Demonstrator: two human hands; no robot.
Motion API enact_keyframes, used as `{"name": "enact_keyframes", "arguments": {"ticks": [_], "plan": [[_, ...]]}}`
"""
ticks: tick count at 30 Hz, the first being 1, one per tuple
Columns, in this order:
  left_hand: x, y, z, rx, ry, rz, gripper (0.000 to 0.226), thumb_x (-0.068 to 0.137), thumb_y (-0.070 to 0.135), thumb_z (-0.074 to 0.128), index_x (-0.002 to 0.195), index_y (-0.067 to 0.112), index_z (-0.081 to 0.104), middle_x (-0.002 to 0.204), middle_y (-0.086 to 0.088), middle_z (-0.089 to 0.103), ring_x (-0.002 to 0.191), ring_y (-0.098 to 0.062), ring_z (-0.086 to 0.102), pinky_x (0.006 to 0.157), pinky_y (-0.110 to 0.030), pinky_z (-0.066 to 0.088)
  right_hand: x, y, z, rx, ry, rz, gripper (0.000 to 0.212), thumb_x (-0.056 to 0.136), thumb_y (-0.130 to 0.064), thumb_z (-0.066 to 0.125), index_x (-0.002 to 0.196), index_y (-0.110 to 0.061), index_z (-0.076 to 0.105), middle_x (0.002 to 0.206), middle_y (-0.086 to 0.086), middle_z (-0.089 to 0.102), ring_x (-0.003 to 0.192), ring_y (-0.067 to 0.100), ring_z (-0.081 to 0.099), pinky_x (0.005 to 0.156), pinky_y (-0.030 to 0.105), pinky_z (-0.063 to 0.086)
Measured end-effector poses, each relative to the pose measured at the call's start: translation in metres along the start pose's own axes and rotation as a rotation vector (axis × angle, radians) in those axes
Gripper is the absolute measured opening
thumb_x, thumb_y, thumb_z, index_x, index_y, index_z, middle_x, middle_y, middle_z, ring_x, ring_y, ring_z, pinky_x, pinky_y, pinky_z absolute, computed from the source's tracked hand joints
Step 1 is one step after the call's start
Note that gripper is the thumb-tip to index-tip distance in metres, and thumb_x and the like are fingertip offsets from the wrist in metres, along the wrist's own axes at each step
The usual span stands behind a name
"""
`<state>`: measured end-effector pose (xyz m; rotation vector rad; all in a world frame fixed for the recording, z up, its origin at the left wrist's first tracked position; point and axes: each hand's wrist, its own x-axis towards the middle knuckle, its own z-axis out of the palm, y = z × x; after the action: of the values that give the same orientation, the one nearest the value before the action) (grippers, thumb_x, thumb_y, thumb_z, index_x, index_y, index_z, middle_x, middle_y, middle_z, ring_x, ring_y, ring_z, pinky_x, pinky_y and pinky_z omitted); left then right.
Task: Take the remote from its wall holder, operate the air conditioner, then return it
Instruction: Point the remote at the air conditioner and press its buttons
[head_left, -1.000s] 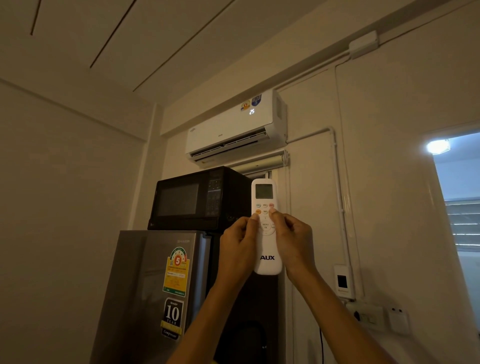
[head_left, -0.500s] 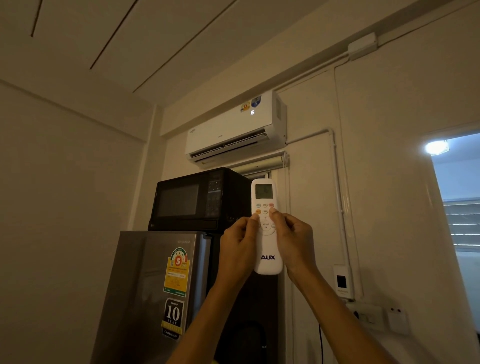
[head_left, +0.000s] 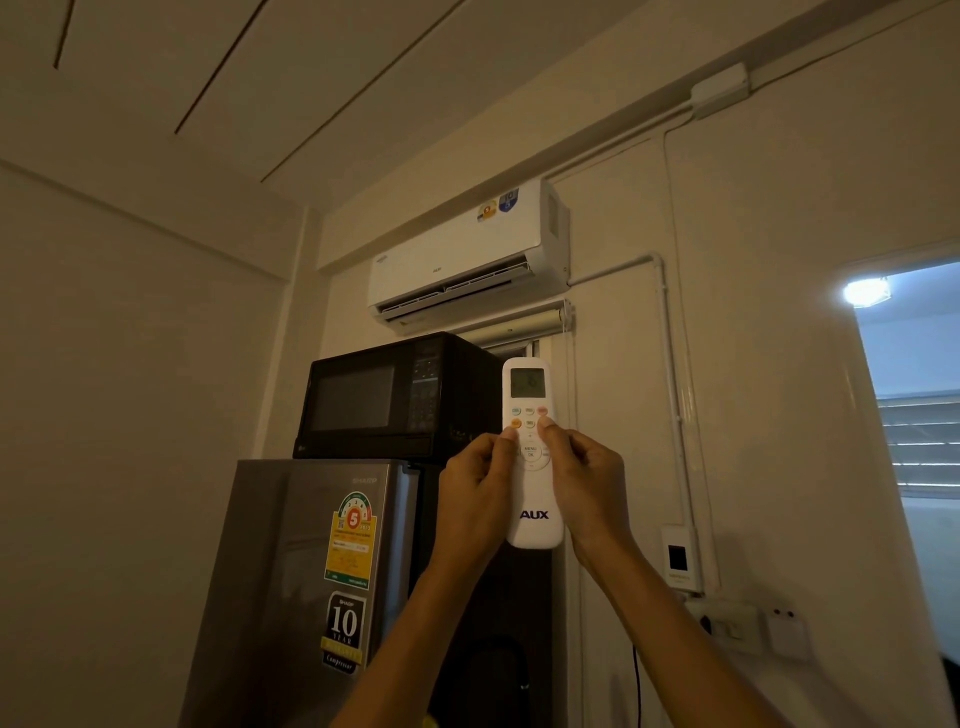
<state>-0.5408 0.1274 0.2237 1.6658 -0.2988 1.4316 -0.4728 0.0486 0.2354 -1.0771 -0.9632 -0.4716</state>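
Observation:
I hold a white AUX remote (head_left: 534, 514) upright in front of me with both hands, its screen end pointing up at the white air conditioner (head_left: 457, 254) high on the wall. My left hand (head_left: 475, 499) grips its left side, thumb on an orange button. My right hand (head_left: 587, 483) grips the right side, thumb just below the pink button. The unit's flap is open and its front shows no lit digits. The white wall holder (head_left: 679, 558) is fixed on the wall at lower right, empty.
A black microwave (head_left: 395, 397) stands on a grey fridge (head_left: 306, 587) just left of the remote. Sockets and switches (head_left: 748, 629) sit low on the right wall. A bright doorway (head_left: 914, 415) opens at far right. Conduit pipes (head_left: 670, 364) run down the wall.
The lit digits on the air conditioner's front panel have gone out. Both hands and the remote stay in the same place.

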Motion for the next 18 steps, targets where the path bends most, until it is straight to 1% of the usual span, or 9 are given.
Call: {"name": "enact_keyframes", "arguments": {"ticks": [2, 6, 8, 11, 15, 18], "plan": [[-0.001, 0.0, 0.0, 0.006, -0.001, 0.0, 0.016, 0.091, 0.029, 0.042, 0.081, 0.024, 0.054, 0.082, -0.001, 0.065, 0.07, -0.013, 0.066, 0.056, -0.019, 0.054, -0.001, 0.0, 0.0, 0.007, 0.001, 0.003, 0.016, 0.083, -0.039, 0.055, 0.081, -0.024, 0.061, 0.071, -0.011, 0.064, 0.056, 0.008, 0.065, 0.04, 0.01, 0.047], [-0.002, -0.001, 0.001, 0.008, 0.004, -0.013, 0.015, 0.091, 0.029, 0.043, 0.082, 0.025, 0.054, 0.084, -0.002, 0.065, 0.072, -0.015, 0.067, 0.06, -0.023, 0.054, -0.002, 0.002, -0.001, 0.014, 0.004, 0.005, 0.014, 0.083, -0.038, 0.055, 0.082, -0.025, 0.061, 0.074, -0.009, 0.065, 0.058, 0.008, 0.065, 0.041, 0.012, 0.047], [-0.002, -0.002, 0.001, 0.009, 0.004, -0.019, 0.016, 0.091, 0.029, 0.043, 0.081, 0.025, 0.054, 0.083, -0.002, 0.065, 0.072, -0.015, 0.067, 0.059, -0.022, 0.054, -0.003, 0.003, -0.001, 0.016, -0.003, 0.005, 0.01, 0.083, -0.037, 0.055, 0.08, -0.029, 0.059, 0.074, -0.01, 0.064, 0.061, 0.008, 0.065, 0.043, 0.013, 0.049], [-0.003, -0.003, 0.001, 0.013, 0.009, -0.027, 0.016, 0.09, 0.031, 0.043, 0.081, 0.024, 0.054, 0.084, -0.004, 0.066, 0.072, -0.015, 0.067, 0.059, -0.022, 0.055, -0.006, 0.004, -0.002, 0.045, -0.014, -0.007, 0.007, 0.084, -0.034, 0.056, 0.077, -0.033, 0.057, 0.073, -0.014, 0.063, 0.06, 0.007, 0.065, 0.042, 0.01, 0.048], [-0.004, -0.006, -0.001, -0.006, 0.008, -0.037, 0.016, 0.09, 0.031, 0.043, 0.084, 0.024, 0.056, 0.085, -0.002, 0.067, 0.072, -0.013, 0.068, 0.056, -0.018, 0.054, -0.007, 0.01, -0.002, 0.044, -0.013, -0.005, 0.007, 0.085, -0.03, 0.056, 0.084, -0.025, 0.061, 0.076, -0.008, 0.064, 0.061, 0.008, 0.064, 0.042, 0.008, 0.047], [-0.005, -0.008, -0.001, -0.001, 0.007, -0.04, 0.015, 0.09, 0.031, 0.044, 0.084, 0.026, 0.056, 0.087, -0.002, 0.067, 0.074, -0.014, 0.068, 0.056, -0.019, 0.055, -0.008, 0.013, -0.002, 0.052, -0.013, 0.002, 0.008, 0.085, -0.03, 0.056, 0.086, -0.025, 0.061, 0.078, -0.007, 0.064, 0.061, 0.009, 0.065, 0.042, 0.009, 0.048]]}}
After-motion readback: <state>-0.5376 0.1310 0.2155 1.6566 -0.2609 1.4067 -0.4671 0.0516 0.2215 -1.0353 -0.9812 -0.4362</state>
